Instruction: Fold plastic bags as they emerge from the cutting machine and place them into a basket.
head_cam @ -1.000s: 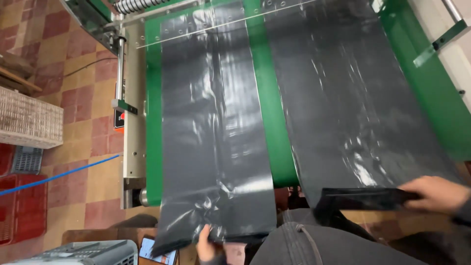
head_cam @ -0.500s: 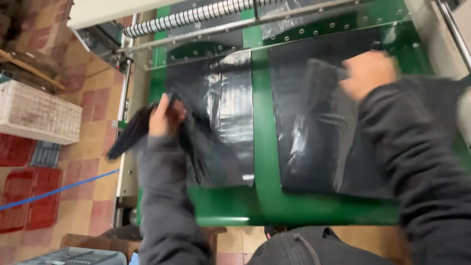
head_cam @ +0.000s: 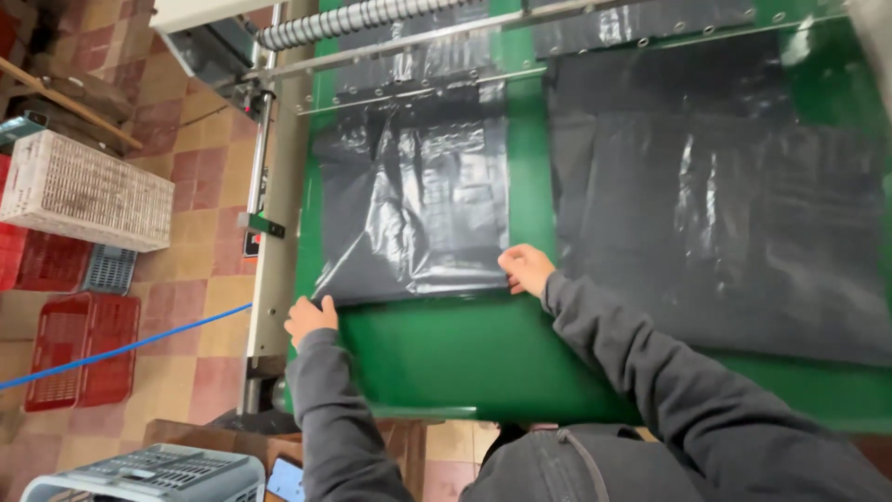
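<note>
Head view, steeply down, close

You see even, soft daylight with few hard shadows. Glare streaks the wrinkled black plastic sheets point(head_cam: 418, 204), strongest on the right one. Focus is fairly sharp; straight edges bend slightly near the frame's far corners.

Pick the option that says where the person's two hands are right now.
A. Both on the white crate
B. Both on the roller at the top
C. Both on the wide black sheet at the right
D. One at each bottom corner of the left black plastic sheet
D: the left hand and the right hand each rest at a bottom corner of the left black plastic sheet, which lies on the green belt.
</note>
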